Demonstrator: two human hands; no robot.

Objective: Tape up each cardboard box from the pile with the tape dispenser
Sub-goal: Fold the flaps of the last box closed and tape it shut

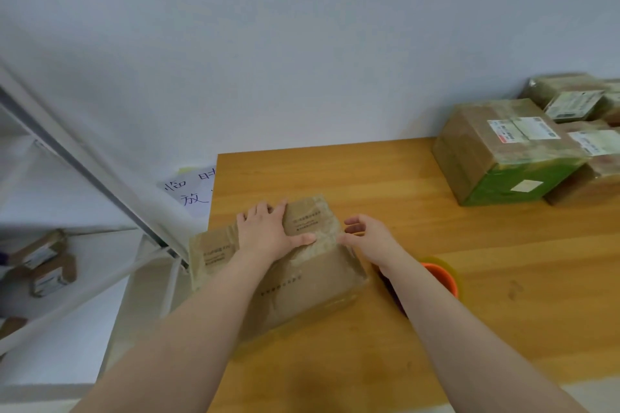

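The fingers (pixel 265 211) of the left hand (pixel 270 233) lie straight and spread, flat on top of the cardboard box (pixel 302 282), with the thumb stretched toward the glossy strip of tape (pixel 323 240) that crosses the lid. The fingers (pixel 357 223) of the right hand (pixel 369 238) are loosely curled and hold nothing, and its thumb tip is at the box's right edge, where the strip turns down the side. I cannot tell whether it actually touches. The box sits at the near left corner of the tabletop (pixel 469 295), one end apparently hanging past the edge. Just beside it, partly hidden behind the right forearm, stands the orange tape dispenser (pixel 441 277), in nobody's grip. From that I judge the taping of this box is nearly finished, with only the smoothing down left. At the far right of the tabletop is a pile of boxes (pixel 503 151) carrying shipping labels and shiny tape. Whether these are finished or waiting cannot be read from here, so the share of the whole job done is uncertain. More small boxes (pixel 50 265) lie on the shelf at the left.
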